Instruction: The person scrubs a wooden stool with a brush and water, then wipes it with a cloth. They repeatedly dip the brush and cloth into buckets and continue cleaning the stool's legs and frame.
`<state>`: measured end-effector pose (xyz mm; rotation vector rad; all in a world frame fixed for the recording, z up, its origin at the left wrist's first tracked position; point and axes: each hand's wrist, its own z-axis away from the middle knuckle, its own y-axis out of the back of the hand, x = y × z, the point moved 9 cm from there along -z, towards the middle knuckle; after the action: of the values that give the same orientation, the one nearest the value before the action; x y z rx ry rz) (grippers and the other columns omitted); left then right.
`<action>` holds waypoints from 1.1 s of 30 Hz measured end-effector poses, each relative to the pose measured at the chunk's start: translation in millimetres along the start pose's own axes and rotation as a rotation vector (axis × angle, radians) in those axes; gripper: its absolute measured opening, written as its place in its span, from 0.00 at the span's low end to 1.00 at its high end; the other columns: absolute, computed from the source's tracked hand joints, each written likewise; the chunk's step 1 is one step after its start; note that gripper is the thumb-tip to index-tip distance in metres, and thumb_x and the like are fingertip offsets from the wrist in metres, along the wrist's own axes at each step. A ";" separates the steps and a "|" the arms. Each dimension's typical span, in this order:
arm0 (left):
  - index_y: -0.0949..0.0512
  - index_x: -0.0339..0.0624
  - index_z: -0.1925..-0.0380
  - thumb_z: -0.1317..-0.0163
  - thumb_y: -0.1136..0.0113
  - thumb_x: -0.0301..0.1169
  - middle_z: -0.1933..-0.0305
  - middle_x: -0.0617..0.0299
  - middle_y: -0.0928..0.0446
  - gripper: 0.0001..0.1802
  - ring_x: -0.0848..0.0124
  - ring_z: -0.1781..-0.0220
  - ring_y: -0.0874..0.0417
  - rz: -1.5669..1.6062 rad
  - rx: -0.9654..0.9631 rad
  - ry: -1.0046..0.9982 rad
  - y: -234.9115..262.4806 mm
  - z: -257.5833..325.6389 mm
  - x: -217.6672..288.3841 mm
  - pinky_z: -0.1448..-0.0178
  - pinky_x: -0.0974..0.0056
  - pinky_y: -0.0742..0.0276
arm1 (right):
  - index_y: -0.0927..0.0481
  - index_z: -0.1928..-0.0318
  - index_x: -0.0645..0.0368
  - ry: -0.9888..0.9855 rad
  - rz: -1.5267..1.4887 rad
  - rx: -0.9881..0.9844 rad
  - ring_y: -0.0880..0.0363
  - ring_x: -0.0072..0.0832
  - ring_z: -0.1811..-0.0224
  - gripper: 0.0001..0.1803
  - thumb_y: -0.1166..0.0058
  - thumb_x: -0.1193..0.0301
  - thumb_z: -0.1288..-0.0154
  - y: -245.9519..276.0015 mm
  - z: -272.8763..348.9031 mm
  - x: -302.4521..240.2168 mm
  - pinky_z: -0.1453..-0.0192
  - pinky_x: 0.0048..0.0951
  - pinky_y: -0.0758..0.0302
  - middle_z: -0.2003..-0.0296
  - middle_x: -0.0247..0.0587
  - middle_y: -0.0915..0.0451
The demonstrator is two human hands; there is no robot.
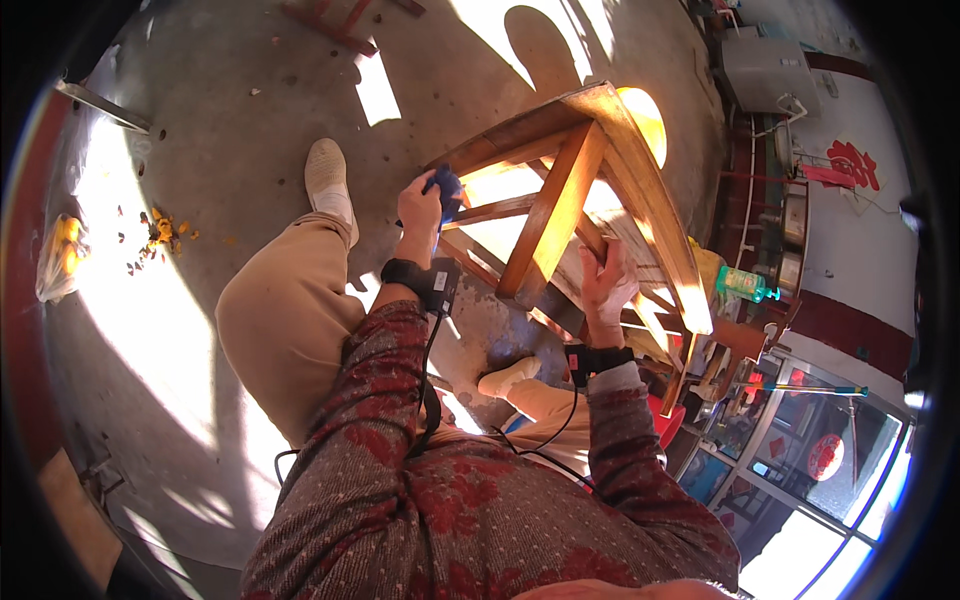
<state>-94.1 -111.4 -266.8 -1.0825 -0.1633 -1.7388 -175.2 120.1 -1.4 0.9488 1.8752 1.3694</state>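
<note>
A wooden stool or small table frame (556, 213) lies tipped on its side in front of me on the concrete floor. My left hand (421, 206) is closed on a small blue object (448, 190), perhaps a sanding pad or cloth, pressed against one of the frame's cross rails. On the lower right side of the frame, my right hand (605, 283) grips a wooden rail. Both wrists wear black bands with cables. My bent legs in beige trousers and light shoes sit under and left of the frame.
Orange scraps (160, 232) and a bag (58, 258) lie on the floor at the left. A green bottle (742, 283), metal containers, a grey box (770, 72) and a red stool (668, 420) crowd the right side by the wall. Red metal pieces lie at the top.
</note>
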 end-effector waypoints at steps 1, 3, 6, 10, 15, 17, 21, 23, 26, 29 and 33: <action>0.21 0.37 0.51 0.34 0.50 0.23 0.61 0.52 0.17 0.14 0.62 0.62 0.15 0.282 0.047 0.052 -1.5 -5.9 5.0 0.58 0.62 0.18 | 0.23 0.62 0.58 0.013 -0.008 0.003 0.25 0.47 0.67 0.16 0.37 0.60 0.45 0.4 1.2 -1.6 0.64 0.43 0.29 0.70 0.42 0.23; 0.24 0.37 0.49 0.31 0.50 0.27 0.59 0.57 0.18 0.13 0.68 0.63 0.16 0.657 0.035 0.007 4.2 -26.7 37.4 0.61 0.64 0.17 | 0.23 0.63 0.58 0.015 -0.022 -0.002 0.24 0.47 0.68 0.16 0.37 0.60 0.45 -0.7 2.3 -1.8 0.64 0.42 0.29 0.70 0.43 0.23; 0.24 0.39 0.52 0.28 0.54 0.36 0.57 0.61 0.20 0.15 0.70 0.60 0.18 0.937 -0.272 -0.064 -6.3 -43.3 80.0 0.57 0.65 0.19 | 0.23 0.63 0.59 0.052 -0.035 0.049 0.24 0.46 0.69 0.16 0.37 0.61 0.45 3.0 1.1 -3.9 0.64 0.41 0.29 0.71 0.43 0.23; 0.22 0.42 0.56 0.28 0.56 0.42 0.60 0.62 0.20 0.18 0.67 0.61 0.18 1.221 -0.625 -0.003 -13.4 -21.6 81.2 0.56 0.63 0.21 | 0.23 0.63 0.58 0.048 0.009 0.056 0.23 0.45 0.69 0.16 0.38 0.61 0.45 3.6 -4.9 -2.0 0.64 0.39 0.28 0.72 0.43 0.23; 0.21 0.44 0.54 0.32 0.52 0.42 0.59 0.61 0.19 0.18 0.62 0.59 0.19 1.109 -0.193 0.197 4.1 -20.5 14.7 0.53 0.56 0.22 | 0.23 0.62 0.58 0.052 -0.013 0.065 0.23 0.46 0.69 0.16 0.38 0.61 0.44 3.5 -13.7 0.4 0.64 0.40 0.28 0.72 0.42 0.22; 0.21 0.42 0.53 0.35 0.50 0.40 0.51 0.56 0.19 0.17 0.57 0.48 0.18 1.120 -0.189 0.201 5.1 -26.2 4.6 0.39 0.50 0.24 | 0.23 0.62 0.58 0.061 -0.034 0.093 0.23 0.45 0.69 0.15 0.38 0.61 0.44 5.1 -15.5 0.7 0.63 0.40 0.28 0.72 0.42 0.23; 0.22 0.41 0.59 0.36 0.50 0.35 0.57 0.56 0.19 0.12 0.61 0.54 0.18 1.127 -0.174 0.280 3.1 -43.6 -29.2 0.45 0.56 0.22 | 0.23 0.63 0.58 0.065 -0.032 0.090 0.23 0.45 0.69 0.15 0.37 0.62 0.45 5.1 -14.6 -0.4 0.62 0.40 0.29 0.72 0.42 0.23; 0.22 0.40 0.62 0.37 0.50 0.32 0.61 0.58 0.20 0.10 0.63 0.58 0.18 1.142 -0.190 0.324 -5.5 -57.5 -46.7 0.48 0.59 0.21 | 0.23 0.63 0.58 0.061 -0.042 0.080 0.24 0.45 0.69 0.15 0.37 0.62 0.46 6.2 -11.7 -2.6 0.62 0.40 0.29 0.73 0.42 0.23; 0.23 0.41 0.66 0.35 0.49 0.33 0.68 0.64 0.20 0.08 0.67 0.69 0.18 1.156 -0.126 0.405 -14.0 -83.4 -78.7 0.60 0.65 0.19 | 0.23 0.63 0.58 0.010 -0.047 0.014 0.23 0.44 0.69 0.15 0.37 0.63 0.47 5.3 -4.3 -5.5 0.62 0.39 0.30 0.73 0.41 0.23; 0.23 0.42 0.69 0.35 0.49 0.31 0.71 0.66 0.21 0.08 0.70 0.73 0.20 0.920 0.093 0.375 -3.2 -114.4 -123.5 0.68 0.68 0.22 | 0.23 0.63 0.58 -0.016 -0.051 -0.031 0.23 0.41 0.69 0.15 0.36 0.62 0.46 5.3 6.9 -12.7 0.61 0.36 0.30 0.73 0.40 0.23; 0.23 0.41 0.65 0.34 0.51 0.29 0.71 0.64 0.22 0.08 0.69 0.73 0.20 0.464 0.051 0.375 14.6 -165.3 -190.7 0.69 0.66 0.23 | 0.24 0.63 0.57 -0.013 -0.068 -0.081 0.22 0.40 0.69 0.15 0.35 0.63 0.46 2.6 28.4 -23.3 0.59 0.36 0.30 0.72 0.38 0.22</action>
<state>-167.5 -80.4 -506.7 -0.6715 0.2591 -1.4695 -138.8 115.8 -4.9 0.8440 1.8122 1.3844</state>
